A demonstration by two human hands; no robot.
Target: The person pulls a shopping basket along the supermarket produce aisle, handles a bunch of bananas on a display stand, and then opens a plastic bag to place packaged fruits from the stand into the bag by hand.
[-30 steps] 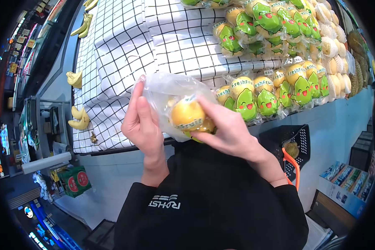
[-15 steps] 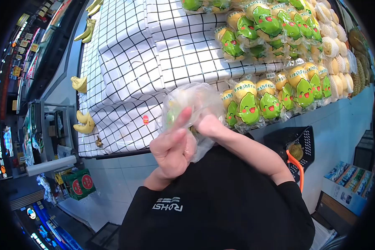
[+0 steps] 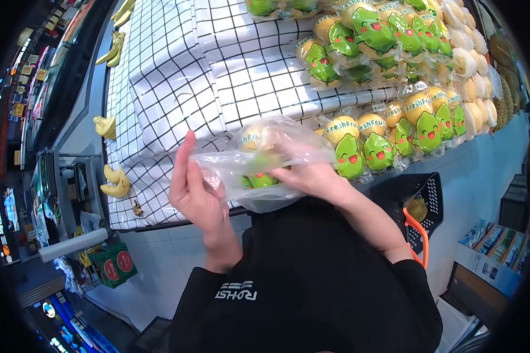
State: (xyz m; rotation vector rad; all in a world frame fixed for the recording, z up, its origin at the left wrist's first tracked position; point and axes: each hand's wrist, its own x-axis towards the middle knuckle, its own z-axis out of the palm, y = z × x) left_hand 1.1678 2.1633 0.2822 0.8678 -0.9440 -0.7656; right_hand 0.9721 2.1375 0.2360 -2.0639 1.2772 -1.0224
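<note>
A clear plastic bag (image 3: 227, 167) is stretched between my hands over the table's near edge. Through it shows a wrapped fruit pack (image 3: 260, 180) with yellow fruit and a green cartoon print. My left hand (image 3: 199, 194) pinches the bag's left side low down, with two fingers pointing upward. At the bag's right side is my right hand (image 3: 312, 175), its fingers closed on the plastic and partly smeared by motion. Some of those fingers are hidden by the film. Just to the right, more FreshFruit packs (image 3: 348, 156) stand in a row.
A white checked cloth (image 3: 171, 112) covers the display table. Stacked fruit packs (image 3: 374, 35) and net-wrapped fruit (image 3: 466, 62) fill its right part. Bananas (image 3: 115, 181) lie along the left edge. A black basket (image 3: 433, 203) with an orange handle and a spiky fruit (image 3: 417, 209) is at lower right.
My left hand has moved left and up, pulling the bag wider. My right hand has shifted slightly right, and the fruit pack inside shows more clearly.
</note>
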